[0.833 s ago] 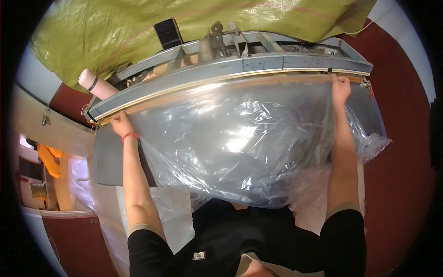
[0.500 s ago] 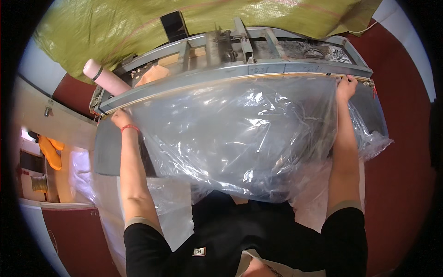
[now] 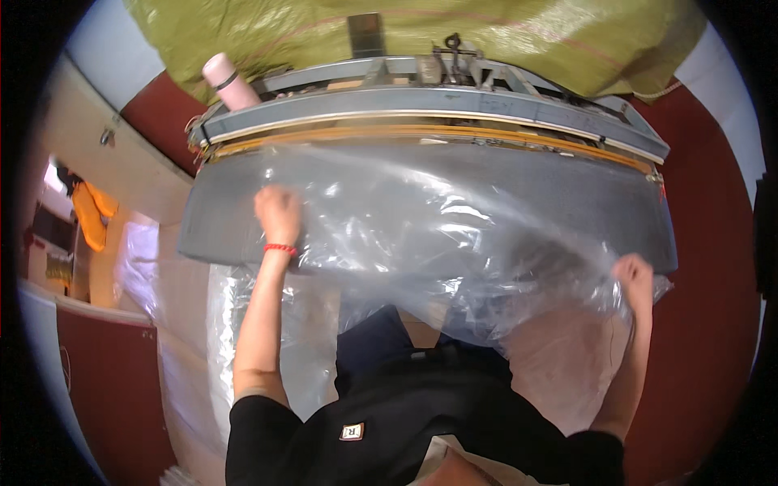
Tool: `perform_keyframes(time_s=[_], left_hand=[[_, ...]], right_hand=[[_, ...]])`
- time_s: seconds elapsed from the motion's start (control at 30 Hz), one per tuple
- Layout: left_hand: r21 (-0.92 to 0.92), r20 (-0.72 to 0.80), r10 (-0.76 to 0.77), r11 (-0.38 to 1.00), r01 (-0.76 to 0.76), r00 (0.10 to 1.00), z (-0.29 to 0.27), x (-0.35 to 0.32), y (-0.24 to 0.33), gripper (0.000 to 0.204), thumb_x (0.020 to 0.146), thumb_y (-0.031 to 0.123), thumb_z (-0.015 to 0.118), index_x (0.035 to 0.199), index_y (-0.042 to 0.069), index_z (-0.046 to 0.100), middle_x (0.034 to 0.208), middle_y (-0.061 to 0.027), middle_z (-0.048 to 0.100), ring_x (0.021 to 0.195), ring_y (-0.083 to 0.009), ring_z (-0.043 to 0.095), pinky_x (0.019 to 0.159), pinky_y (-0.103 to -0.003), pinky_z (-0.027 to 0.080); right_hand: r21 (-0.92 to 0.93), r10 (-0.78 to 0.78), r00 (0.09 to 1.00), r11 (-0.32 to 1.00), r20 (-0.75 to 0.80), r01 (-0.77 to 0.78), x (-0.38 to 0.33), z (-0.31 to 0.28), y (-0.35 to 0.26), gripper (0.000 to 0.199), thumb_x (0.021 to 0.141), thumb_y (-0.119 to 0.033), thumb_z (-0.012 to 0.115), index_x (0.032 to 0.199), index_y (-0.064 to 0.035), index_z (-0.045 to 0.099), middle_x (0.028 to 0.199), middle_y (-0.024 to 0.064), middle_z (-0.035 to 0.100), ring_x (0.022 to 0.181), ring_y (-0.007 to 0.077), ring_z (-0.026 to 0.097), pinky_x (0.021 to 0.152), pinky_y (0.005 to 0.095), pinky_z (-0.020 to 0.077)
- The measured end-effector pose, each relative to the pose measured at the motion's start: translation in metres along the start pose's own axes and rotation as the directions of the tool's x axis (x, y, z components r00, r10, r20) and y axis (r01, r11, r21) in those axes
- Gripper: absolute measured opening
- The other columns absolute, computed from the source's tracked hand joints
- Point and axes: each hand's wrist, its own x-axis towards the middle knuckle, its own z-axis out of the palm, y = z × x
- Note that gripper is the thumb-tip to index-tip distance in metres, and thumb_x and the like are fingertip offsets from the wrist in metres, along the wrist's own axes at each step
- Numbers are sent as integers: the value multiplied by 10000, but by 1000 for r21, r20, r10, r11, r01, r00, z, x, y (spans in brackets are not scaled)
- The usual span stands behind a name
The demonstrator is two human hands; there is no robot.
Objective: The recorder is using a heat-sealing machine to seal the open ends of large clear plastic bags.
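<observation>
A clear, wrinkled plastic sheet [image 3: 405,215] lies over the grey padded table [image 3: 559,182] and hangs down its near side. My left hand [image 3: 278,215], with a red bracelet at the wrist, is closed on the sheet's left part and slightly blurred. At the near right, my right hand [image 3: 636,275] grips the sheet's right part in closed fingers. Beyond the sheet runs a long grey metal bar [image 3: 421,104] of a frame. An orange strip [image 3: 348,131] shows beneath the bar, apart from the sheet's far edge.
Behind the bar stands a metal clamp mechanism [image 3: 454,65]. A pink cylinder [image 3: 231,83] leans at the frame's left, and a dark phone [image 3: 365,35] rests on the yellow-green tarp [image 3: 519,32]. More clear plastic [image 3: 223,324] hangs at the left below the table.
Both hands have drawn the sheet back from the bar toward me, the left also moving right. A gap with the orange strip now shows under the bar. The view has shifted.
</observation>
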Motion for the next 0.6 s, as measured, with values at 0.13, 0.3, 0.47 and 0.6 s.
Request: perform_keyframes(time_s=[0.13, 0.3, 0.47, 0.6], left_hand=[[-240, -209, 222, 932, -270, 952, -4, -13, 34, 57, 708, 51, 586, 721, 12, 546, 791, -111, 558, 815, -270, 512, 762, -348, 387], [-607, -16, 184, 779, -156, 983, -23, -46, 85, 65, 787, 16, 535, 846, -8, 518, 873, -129, 587, 827, -228, 571, 740, -289, 432], [-562, -129, 397, 725, -397, 908, -36, -62, 126, 109, 736, -11, 558, 833, 0, 508, 917, -151, 561, 880, -299, 552, 755, -340, 440], [-511, -10, 445, 768, -387, 896, -46, -68, 143, 135, 703, 9, 584, 820, 24, 517, 878, -121, 561, 870, -308, 538, 762, -378, 421]], right_hand=[[-399, 223, 645, 906, 731, 139, -74, 15, 9, 108, 629, -97, 648, 680, -15, 598, 674, 111, 613, 609, 209, 581, 552, 312, 442], [-240, -111, 907, 945, 407, 224, -22, 36, -92, 124, 670, -110, 616, 697, 5, 578, 671, 194, 567, 605, 296, 572, 563, 352, 432], [228, -507, 795, 861, 332, 454, 63, 109, -251, 347, 705, -199, 667, 978, -16, 558, 872, 103, 572, 751, 239, 549, 660, 319, 442], [284, -769, 639, 607, -27, 742, 100, 205, -347, 597, 670, -186, 693, 1181, 2, 450, 1135, 158, 499, 1029, 257, 499, 876, 312, 388]])
